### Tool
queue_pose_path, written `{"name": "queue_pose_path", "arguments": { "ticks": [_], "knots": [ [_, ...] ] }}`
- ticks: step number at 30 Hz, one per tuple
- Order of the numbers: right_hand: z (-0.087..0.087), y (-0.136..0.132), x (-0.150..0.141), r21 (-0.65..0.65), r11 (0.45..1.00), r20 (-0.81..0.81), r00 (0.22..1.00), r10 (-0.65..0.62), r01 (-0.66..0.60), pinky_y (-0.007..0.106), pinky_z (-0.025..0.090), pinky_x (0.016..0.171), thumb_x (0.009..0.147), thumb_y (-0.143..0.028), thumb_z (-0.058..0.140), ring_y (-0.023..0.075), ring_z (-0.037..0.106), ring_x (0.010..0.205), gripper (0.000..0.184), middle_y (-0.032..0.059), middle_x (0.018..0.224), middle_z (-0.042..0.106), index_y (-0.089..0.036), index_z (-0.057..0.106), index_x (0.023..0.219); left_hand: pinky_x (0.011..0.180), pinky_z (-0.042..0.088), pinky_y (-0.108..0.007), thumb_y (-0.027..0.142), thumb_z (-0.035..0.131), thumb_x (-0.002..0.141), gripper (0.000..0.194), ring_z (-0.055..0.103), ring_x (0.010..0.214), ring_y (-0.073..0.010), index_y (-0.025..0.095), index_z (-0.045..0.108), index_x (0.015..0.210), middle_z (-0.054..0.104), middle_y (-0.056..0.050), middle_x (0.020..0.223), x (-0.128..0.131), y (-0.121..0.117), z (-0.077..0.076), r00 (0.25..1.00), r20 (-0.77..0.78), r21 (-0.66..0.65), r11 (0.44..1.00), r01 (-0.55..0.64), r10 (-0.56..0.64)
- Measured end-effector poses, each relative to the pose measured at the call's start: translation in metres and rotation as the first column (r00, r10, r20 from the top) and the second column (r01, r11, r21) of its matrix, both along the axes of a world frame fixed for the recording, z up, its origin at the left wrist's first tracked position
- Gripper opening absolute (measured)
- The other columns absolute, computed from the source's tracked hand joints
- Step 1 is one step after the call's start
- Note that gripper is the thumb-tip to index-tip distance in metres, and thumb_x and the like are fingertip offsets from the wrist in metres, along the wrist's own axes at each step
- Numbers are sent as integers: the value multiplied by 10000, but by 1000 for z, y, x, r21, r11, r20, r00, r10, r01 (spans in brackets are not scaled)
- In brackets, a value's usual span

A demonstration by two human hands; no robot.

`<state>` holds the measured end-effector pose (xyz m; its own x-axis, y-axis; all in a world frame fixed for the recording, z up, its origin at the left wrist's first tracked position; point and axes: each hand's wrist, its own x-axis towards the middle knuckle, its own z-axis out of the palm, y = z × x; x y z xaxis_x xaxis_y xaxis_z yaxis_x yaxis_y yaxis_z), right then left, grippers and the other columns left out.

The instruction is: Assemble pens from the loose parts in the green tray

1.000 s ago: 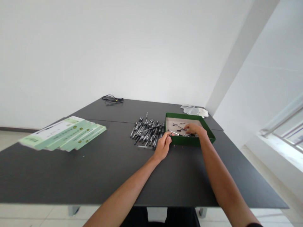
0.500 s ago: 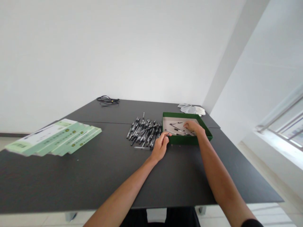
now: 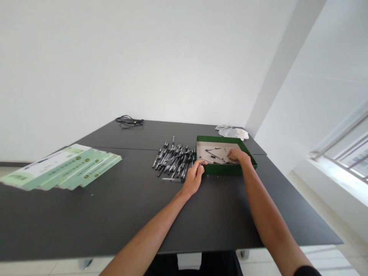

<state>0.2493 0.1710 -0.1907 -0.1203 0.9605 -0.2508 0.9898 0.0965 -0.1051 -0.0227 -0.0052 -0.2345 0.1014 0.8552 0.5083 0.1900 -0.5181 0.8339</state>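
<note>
A green open box (image 3: 227, 169) with a pale inside stands on the table, with several loose pens and black pen parts (image 3: 220, 158) scattered on its bottom. My left hand (image 3: 194, 178) is closed at the box's front left corner; a small dark bit shows at its fingertips, too small to name. Inside the box, toward its right side, my right hand (image 3: 238, 155) has its fingers curled down and pressed together above the floor. Whatever they pinch is hidden. Left of the box lies a heap of black and clear pens (image 3: 174, 159), close to my left hand.
Green-and-white flat boxes (image 3: 69, 165) are fanned out on the dark table (image 3: 120, 214) at the left. A coiled black cable (image 3: 129, 121) lies at the back left. Crumpled white plastic bags (image 3: 232, 132) rest behind the green box, near the wall.
My right hand has shifted slightly right inside the box, and pens on its floor lie differently. My left hand stays at the corner. The whole view has moved a little.
</note>
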Motion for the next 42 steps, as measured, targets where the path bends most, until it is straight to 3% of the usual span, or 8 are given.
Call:
{"name": "queue_pose_path", "arguments": {
  "ticks": [5, 12, 19, 24, 29, 34, 38, 42],
  "knots": [
    [5, 3, -21, 7, 992, -44, 991, 130, -130, 461, 575, 948, 997, -364, 636, 242, 653, 1127, 365, 110, 1336, 627, -187, 617, 1316, 614, 350, -240, 499, 376, 1072, 430, 433, 623, -124, 166, 609, 1215, 457, 40, 721, 0, 1, 0, 1000, 1, 0, 1000, 7, -7],
    [-3, -4, -41, -123, 980, -82, 986, 144, -154, 373, 603, 818, 988, -371, 653, 184, 698, 928, 285, 70, 1123, 711, -154, 679, 1170, 616, 355, -245, 489, 376, 1075, 434, 435, 620, -128, 168, 614, 1243, 451, 40, 709, 0, -1, 2, 1000, -17, 2, 1000, -7, 7],
    [11, -6, -14, 60, 992, -165, 979, 122, -113, 218, 502, 645, 880, -163, 656, 127, 667, 583, 175, 39, 765, 765, -133, 779, 1001, 620, 360, -249, 491, 372, 1077, 431, 436, 619, -129, 170, 614, 1235, 451, 40, 712, 0, -1, 2, 1000, -13, 4, 1000, 6, -6],
    [24, -9, -6, 266, 958, -277, 943, 184, -109, 198, 517, 782, 947, -102, 510, 121, 717, 733, 319, 83, 992, 789, -117, 693, 1208, 624, 363, -246, 484, 377, 1078, 416, 441, 623, -126, 172, 611, 1219, 456, 41, 720, -1, -1, 1, 1000, -14, 4, 1000, 4, -4],
    [30, -15, -12, 368, 921, -343, 902, 261, -127, 235, 509, 929, 955, -56, 455, 165, 712, 1014, 341, 117, 1134, 769, -119, 703, 1180, 592, 346, -232, 490, 376, 1074, 412, 421, 602, -118, 170, 599, 1207, 465, 42, 724, -1, -5, 3, 1000, 6, -48, 999, 10, -10],
    [32, -15, -14, 318, 936, -373, 888, 269, -150, 288, 485, 1026, 932, -66, 517, 211, 688, 1143, 317, 119, 1233, 752, -148, 750, 1131, 607, 356, -238, 501, 366, 1074, 460, 452, 611, -127, 166, 597, 1288, 496, 34, 716, 0, -13, 5, 999, -53, -103, 995, -10, 5],
    [35, -15, -9, 194, 960, -392, 882, 262, -200, 266, 525, 943, 926, -131, 586, 210, 728, 1047, 291, 77, 1170, 785, -186, 769, 1146, 619, 368, -258, 495, 325, 1083, 534, 478, 580, -150, 176, 486, 1480, 495, 47, 648, 2, -13, 9, 985, -161, -179, 979, -95, 66],
    [45, -16, -7, 114, 971, -387, 891, 237, -209, 242, 531, 879, 960, -186, 554, 192, 737, 984, 334, 78, 1158, 788, -173, 740, 1237, 673, 427, -290, 511, 345, 1071, 465, 609, 677, -191, 210, 582, 1334, 663, -12, 808, 0, -7, 14, 948, -311, -253, 955, -154, 71]
  ]
}}
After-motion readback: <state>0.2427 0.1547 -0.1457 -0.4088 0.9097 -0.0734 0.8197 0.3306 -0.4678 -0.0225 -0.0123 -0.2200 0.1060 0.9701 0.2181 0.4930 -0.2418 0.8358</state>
